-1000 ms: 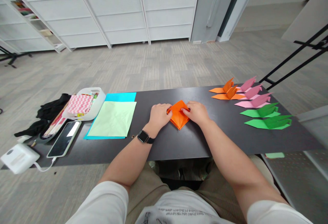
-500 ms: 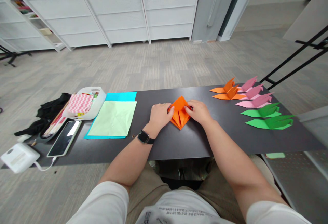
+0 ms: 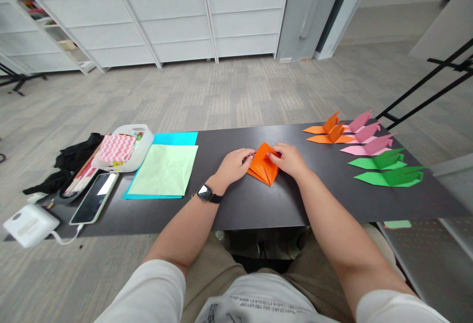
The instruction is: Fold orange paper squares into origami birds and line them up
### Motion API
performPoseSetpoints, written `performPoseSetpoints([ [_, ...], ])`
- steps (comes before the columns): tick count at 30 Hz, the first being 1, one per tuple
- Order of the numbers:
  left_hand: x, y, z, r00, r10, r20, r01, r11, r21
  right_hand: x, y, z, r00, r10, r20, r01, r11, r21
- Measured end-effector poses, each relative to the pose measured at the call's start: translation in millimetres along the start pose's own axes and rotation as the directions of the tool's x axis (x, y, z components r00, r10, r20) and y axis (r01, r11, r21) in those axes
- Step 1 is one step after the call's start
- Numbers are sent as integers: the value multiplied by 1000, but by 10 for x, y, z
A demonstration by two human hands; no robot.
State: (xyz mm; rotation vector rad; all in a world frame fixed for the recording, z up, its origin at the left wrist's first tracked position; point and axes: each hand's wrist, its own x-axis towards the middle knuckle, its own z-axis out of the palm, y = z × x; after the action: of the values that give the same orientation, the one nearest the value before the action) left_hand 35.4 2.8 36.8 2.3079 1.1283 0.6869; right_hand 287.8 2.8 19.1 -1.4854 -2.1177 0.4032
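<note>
Since the frame half a second ago, the folded orange paper point(image 3: 265, 169) has turned slightly, its lower tip swinging to the right, and the left hand point(image 3: 233, 166) has shifted rightward with it.

Nearest is the person's white shirt point(image 3: 266, 296) above tan trousers point(image 3: 201, 276). Both bare forearms reach forward over a dark tabletop point(image 3: 258, 212), with a black smartwatch point(image 3: 204, 193) on the left wrist. Near the tabletop's left end lie a white charger point(image 3: 31, 225) and, just beside it, a phone point(image 3: 94, 199).

The orange paper sits on the tabletop between the two hands. The right hand point(image 3: 290, 159) pinches its right side, thumb on top. The left hand is narrow, fingertips at the paper's left edge; whether they grip it cannot be told.

To the left, a pale green sheet point(image 3: 162, 170) overlaps a blue sheet point(image 3: 175, 138), beside a white basket point(image 3: 146, 149). To the right, well apart from the hands, stand two green birds point(image 3: 391, 177), three pink birds point(image 3: 369, 145) and two orange birds point(image 3: 332, 134), all folded.

Beyond are grey flooring point(image 3: 236, 91) and white cabinets point(image 3: 177, 22).
</note>
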Motion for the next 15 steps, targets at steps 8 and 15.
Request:
performPoseSetpoints([
  [8, -7, 23, 8, 997, -63, 39, 67, 991, -115, -12, -60, -5, 993, -92, 68, 86, 992, 93],
  [15, 33, -175, 98, 951, -289, -107, 281, 956, -91, -32, -135, -42, 972, -54, -230, 86, 987, 134],
])
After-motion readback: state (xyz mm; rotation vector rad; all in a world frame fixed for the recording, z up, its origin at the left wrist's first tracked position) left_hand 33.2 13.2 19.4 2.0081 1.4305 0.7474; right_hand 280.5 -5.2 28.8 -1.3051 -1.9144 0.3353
